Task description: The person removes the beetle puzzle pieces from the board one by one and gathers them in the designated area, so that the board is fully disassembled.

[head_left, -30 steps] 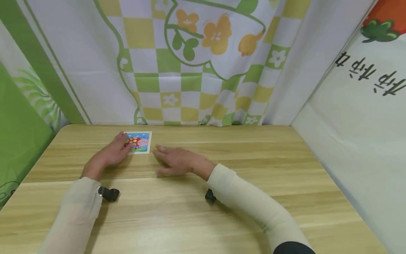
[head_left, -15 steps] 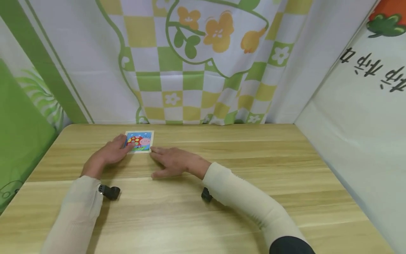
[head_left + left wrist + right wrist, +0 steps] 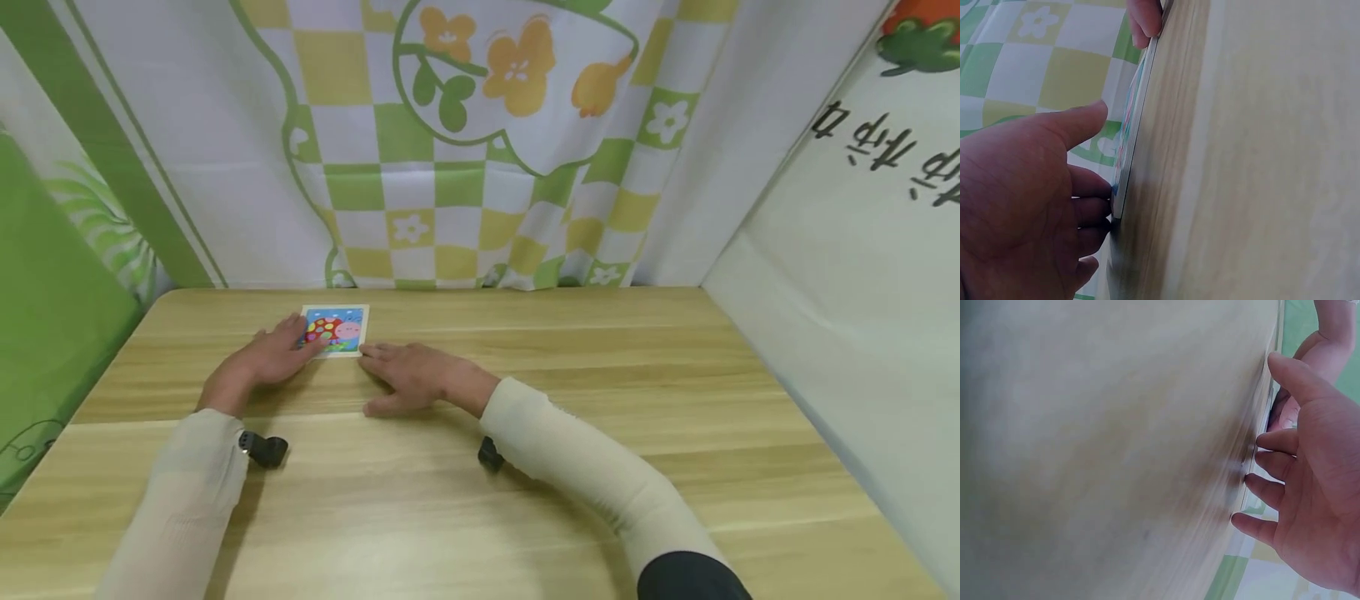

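Note:
A small flat picture board [image 3: 335,332], pale-rimmed with a red spotted ladybird on blue, lies on the wooden table toward its back left. My left hand [image 3: 272,354] is at the board's left side, its fingertips against the edge. In the left wrist view, the thumb of that left hand [image 3: 1029,194] stands apart from the board [image 3: 1127,150]. At the board's lower right corner, my right hand [image 3: 411,377] rests with fingers extended, the fingertips touching or very near it. The right wrist view shows that hand [image 3: 1325,469] with fingertips down at the tabletop.
The wooden table [image 3: 600,433] spreads around both hands. A checked floral curtain [image 3: 420,192] hangs directly behind its back edge, and a white cloth wall [image 3: 847,275] borders the right. Small black wrist cameras [image 3: 264,450] hang below the sleeves.
My right hand has moved slightly left, from apart to the board's lower right corner. My left hand has stayed at the left edge. The head view has shifted a little.

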Demonstrator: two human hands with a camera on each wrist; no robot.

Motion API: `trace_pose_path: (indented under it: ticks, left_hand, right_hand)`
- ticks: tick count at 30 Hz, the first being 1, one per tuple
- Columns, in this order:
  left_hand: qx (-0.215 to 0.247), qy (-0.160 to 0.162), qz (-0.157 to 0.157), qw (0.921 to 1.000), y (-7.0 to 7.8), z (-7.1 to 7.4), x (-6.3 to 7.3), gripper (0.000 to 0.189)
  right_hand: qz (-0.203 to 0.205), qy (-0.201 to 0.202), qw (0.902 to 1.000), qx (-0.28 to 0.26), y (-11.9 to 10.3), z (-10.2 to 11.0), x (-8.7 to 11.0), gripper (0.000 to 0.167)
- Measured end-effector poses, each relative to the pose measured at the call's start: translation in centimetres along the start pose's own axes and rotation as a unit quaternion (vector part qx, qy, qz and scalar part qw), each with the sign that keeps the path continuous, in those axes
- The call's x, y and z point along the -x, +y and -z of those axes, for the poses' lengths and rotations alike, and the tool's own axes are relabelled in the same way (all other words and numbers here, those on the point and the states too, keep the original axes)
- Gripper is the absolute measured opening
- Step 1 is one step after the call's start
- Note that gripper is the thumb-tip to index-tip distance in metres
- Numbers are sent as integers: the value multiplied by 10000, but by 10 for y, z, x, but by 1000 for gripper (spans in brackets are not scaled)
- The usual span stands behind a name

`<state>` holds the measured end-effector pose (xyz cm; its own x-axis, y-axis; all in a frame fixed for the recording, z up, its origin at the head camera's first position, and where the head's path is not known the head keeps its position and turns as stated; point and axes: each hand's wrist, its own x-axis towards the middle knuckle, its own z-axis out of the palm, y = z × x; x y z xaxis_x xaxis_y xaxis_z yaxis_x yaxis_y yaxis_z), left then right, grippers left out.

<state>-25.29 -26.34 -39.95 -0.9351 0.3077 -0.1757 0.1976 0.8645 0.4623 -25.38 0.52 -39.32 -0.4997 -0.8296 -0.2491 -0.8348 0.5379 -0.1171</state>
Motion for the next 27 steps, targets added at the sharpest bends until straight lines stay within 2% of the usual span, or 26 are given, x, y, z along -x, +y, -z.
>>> trace_pose_path:
  ticks: [12, 20, 23, 27]
  left_hand:
    - [-82, -175, -28, 9998, 7, 3, 2, 81]
    - [211, -373, 28, 9991, 18, 6, 7, 90]
    - [164, -413, -27, 9990, 21, 4, 9, 92]
    - [-21, -349, -196, 9992, 25, 1, 11, 85]
  right_hand:
    - [-41, -65, 9999, 152, 1, 4, 9, 80]
    - [-41, -30, 9997, 240, 8, 5, 21, 76]
    - [-29, -9, 9998, 194, 10, 3, 27, 75]
    - [-85, -8, 10000, 35, 13, 2, 36, 75]
